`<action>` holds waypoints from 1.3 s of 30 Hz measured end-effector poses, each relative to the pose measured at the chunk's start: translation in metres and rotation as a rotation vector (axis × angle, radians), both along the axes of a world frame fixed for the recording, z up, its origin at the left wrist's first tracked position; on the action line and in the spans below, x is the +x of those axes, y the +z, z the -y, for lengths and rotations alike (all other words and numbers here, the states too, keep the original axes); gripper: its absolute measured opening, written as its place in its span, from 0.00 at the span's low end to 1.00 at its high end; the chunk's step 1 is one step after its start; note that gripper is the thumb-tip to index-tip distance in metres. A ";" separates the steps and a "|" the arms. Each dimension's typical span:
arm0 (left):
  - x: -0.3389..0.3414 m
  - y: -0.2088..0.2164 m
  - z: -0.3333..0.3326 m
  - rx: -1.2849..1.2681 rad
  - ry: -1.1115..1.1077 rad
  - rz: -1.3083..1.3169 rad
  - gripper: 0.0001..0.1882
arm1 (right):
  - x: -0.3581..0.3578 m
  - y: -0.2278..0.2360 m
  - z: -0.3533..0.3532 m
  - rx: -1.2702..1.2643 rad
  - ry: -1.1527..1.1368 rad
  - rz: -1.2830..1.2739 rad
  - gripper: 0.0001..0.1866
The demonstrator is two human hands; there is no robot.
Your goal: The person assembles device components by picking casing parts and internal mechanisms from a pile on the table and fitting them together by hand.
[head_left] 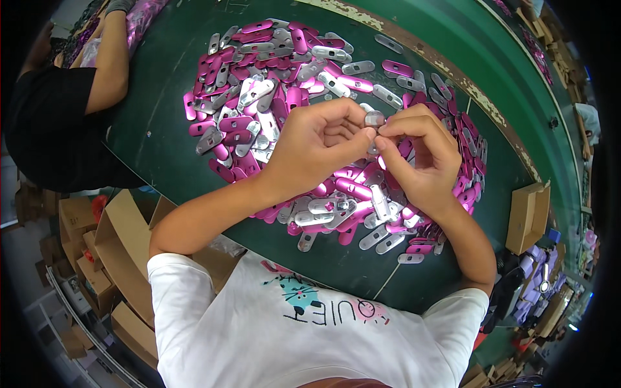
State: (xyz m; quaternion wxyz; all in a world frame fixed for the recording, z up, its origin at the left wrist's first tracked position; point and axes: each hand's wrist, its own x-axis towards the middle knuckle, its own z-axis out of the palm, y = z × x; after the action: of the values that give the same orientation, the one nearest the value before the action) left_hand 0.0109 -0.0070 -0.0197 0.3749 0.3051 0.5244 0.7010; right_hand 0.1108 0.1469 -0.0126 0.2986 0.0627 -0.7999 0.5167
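Above the middle of the pile, my left hand point(318, 145) and my right hand point(422, 152) meet, fingertips almost touching. Pinched between them is a small clear plastic piece point(374, 119) with a rounded end; the fingers cover much of it. Both thumbs press close together at its near side. Around and under my hands spreads a heap of oblong pieces with rounded ends. Some are shiny magenta, like the magenta piece point(354, 188) below my hands, others clear or silvery, like the clear piece point(387, 96) beyond them. Many show a small slot in the middle.
The heap lies on a dark green table point(162, 77) with a worn far edge. An open cardboard box point(527, 216) stands at the right, near lilac parts point(537, 278). At the left, another person's arm point(111, 64) reaches forward. More cardboard boxes point(126, 226) sit lower left.
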 end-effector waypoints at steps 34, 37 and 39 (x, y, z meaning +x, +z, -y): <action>0.003 0.007 -0.001 -0.062 0.152 -0.916 0.05 | 0.055 -0.056 -0.287 0.065 -0.866 0.070 0.05; -0.001 0.002 -0.002 -0.075 0.212 -0.865 0.05 | 0.044 -0.054 -0.282 0.210 -0.972 0.067 0.05; -0.003 0.005 -0.002 -0.071 0.216 -0.909 0.06 | 0.040 -0.054 -0.282 0.199 -1.025 0.061 0.05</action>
State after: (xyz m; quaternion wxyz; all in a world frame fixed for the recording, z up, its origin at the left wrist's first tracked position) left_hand 0.0078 -0.0054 -0.0152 0.0422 0.5120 0.6878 0.5129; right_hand 0.1509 0.4290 -0.0665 0.4825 -0.3237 -0.7815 0.2274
